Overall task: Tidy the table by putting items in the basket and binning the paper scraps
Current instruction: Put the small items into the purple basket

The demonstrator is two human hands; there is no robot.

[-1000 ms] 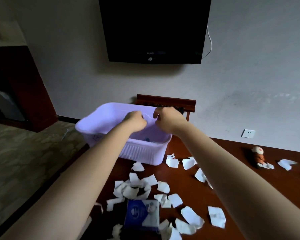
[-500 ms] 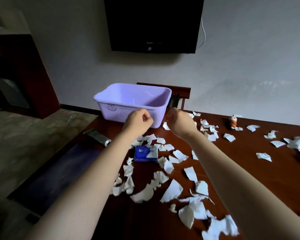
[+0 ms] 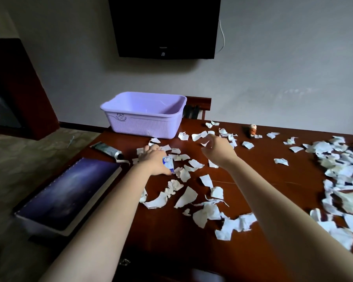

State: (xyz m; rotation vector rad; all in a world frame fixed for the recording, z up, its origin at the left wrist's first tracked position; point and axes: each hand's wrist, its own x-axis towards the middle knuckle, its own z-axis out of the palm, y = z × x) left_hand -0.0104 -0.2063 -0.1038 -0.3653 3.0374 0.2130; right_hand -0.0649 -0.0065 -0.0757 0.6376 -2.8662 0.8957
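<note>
In the head view, a small blue-and-white packet (image 3: 168,162) is being gripped by the left hand (image 3: 154,160) on the dark wooden table (image 3: 263,169), among torn white paper scraps (image 3: 186,197). The right hand (image 3: 217,148) is being held loosely curled above the scraps, nothing in it. The lilac basket (image 3: 143,123) is being left at the far edge; its visible interior appears bare.

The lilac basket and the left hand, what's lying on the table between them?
In the head view, a few white paper scraps lie on the brown table between the lilac basket and the left hand.
</note>
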